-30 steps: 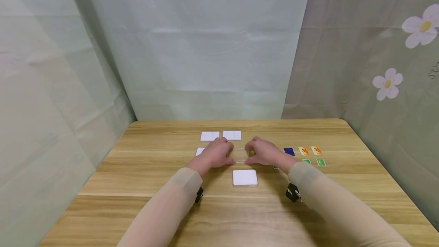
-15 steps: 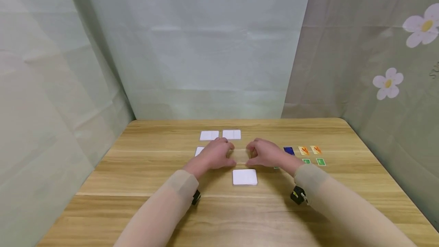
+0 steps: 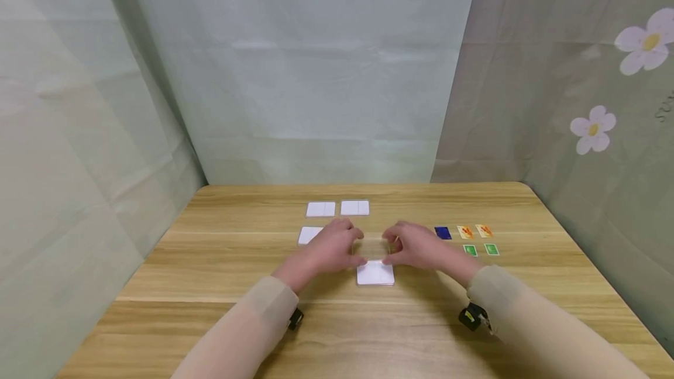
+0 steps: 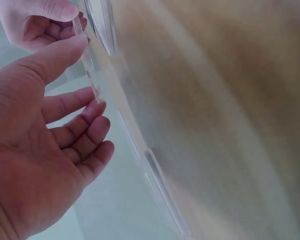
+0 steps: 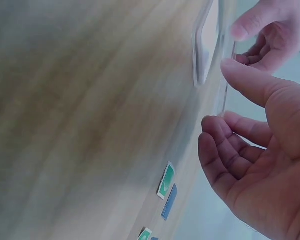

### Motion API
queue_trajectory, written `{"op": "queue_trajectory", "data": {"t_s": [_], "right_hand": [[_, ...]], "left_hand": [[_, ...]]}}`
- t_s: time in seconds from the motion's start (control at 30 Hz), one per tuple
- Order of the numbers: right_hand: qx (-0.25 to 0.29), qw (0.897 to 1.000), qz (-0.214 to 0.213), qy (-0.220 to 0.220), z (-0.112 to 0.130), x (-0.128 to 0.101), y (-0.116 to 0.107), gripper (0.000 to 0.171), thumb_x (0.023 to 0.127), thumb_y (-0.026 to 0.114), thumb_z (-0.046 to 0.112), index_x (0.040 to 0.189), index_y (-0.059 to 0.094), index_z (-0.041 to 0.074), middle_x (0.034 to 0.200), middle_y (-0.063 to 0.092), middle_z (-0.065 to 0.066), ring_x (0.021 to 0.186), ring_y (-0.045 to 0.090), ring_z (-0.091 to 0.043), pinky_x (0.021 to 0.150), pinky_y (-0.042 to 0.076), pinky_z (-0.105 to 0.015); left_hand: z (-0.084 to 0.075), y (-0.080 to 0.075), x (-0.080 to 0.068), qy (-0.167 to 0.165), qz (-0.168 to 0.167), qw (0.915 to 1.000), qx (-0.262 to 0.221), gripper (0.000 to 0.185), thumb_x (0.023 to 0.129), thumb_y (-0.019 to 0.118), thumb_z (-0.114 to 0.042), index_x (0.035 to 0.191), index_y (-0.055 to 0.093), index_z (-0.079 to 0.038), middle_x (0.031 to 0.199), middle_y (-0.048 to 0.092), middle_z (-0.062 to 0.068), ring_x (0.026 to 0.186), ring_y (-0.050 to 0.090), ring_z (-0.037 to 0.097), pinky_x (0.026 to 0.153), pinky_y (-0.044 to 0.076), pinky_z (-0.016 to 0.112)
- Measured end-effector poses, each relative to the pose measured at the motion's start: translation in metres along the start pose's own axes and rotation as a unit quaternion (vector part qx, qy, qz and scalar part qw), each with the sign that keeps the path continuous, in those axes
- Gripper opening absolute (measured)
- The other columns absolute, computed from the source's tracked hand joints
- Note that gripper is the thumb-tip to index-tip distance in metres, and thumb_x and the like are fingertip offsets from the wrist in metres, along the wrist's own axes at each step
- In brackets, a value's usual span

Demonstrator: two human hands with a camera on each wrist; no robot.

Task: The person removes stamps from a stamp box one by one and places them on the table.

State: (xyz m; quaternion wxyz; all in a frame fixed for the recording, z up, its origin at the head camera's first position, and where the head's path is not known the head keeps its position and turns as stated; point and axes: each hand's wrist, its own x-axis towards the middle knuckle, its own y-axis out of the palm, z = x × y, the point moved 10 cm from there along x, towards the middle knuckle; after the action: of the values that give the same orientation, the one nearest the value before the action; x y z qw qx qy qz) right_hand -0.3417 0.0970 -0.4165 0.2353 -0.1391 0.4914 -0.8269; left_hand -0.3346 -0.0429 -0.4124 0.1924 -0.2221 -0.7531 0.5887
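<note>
A thin, clear rectangular plastic plate [image 3: 371,247] is held level between both hands, raised off the table. My left hand [image 3: 333,247] pinches its left end with thumb and fingers; the left wrist view shows the plate's edge [image 4: 92,75] between them. At the other end, my right hand [image 3: 416,245] grips it the same way, as the plate's edge [image 5: 223,92] in the right wrist view shows. Just below the thumbs lies a white card-like rectangle [image 3: 375,274] with a clear border, its far edge overlapped by the plate in the head view.
Two white rectangles, one at the left [image 3: 320,209] and one at the right [image 3: 355,207], lie toward the back; another white rectangle [image 3: 309,235] is partly behind my left hand. At right lie a dark blue stamp-like piece [image 3: 443,233], two orange ones [image 3: 465,232] and green ones [image 3: 491,249].
Both hands have drawn the clear plate back toward the person, from beyond the near white rectangle to over its far edge. More of the left white rectangle now shows.
</note>
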Motion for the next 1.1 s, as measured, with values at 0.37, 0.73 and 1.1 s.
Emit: {"op": "queue_trajectory", "data": {"t_s": [0.37, 0.73, 1.1], "right_hand": [[0.023, 1.000, -0.010, -0.003, 0.006, -0.023, 0.007, 0.048, 0.087, 0.098, 0.029, 0.123, 0.077, 0.005, 0.102, 0.068, 0.002, 0.086, 0.063, -0.012, 0.076, 0.056, -0.033], [0.022, 1.000, -0.014, 0.000, 0.006, -0.034, 0.016, 0.040, 0.085, 0.099, 0.028, 0.115, 0.078, 0.012, 0.099, 0.067, 0.005, 0.086, 0.059, -0.014, 0.073, 0.052, -0.031], [0.015, 1.000, -0.006, 0.003, 0.008, -0.036, 0.017, 0.040, 0.084, 0.100, 0.028, 0.113, 0.077, 0.013, 0.102, 0.066, 0.003, 0.089, 0.058, -0.017, 0.075, 0.052, -0.033]], "left_hand": [[-0.017, 0.006, -0.018, 0.029, 0.011, 0.9995, 0.004, 0.057, 0.097, 0.087, -0.040, 0.138, 0.071, -0.003, 0.130, 0.071, 0.011, 0.118, 0.064, 0.028, 0.106, 0.053, 0.044], [-0.025, 0.014, -0.028, 0.033, 0.010, 0.9994, 0.004, 0.052, 0.095, 0.090, -0.039, 0.133, 0.074, -0.007, 0.126, 0.071, 0.007, 0.108, 0.063, 0.020, 0.096, 0.054, 0.037], [-0.032, 0.013, -0.033, 0.048, 0.011, 0.9988, 0.008, 0.053, 0.093, 0.092, -0.037, 0.132, 0.075, -0.005, 0.124, 0.071, 0.007, 0.105, 0.062, 0.019, 0.089, 0.054, 0.033]]}}
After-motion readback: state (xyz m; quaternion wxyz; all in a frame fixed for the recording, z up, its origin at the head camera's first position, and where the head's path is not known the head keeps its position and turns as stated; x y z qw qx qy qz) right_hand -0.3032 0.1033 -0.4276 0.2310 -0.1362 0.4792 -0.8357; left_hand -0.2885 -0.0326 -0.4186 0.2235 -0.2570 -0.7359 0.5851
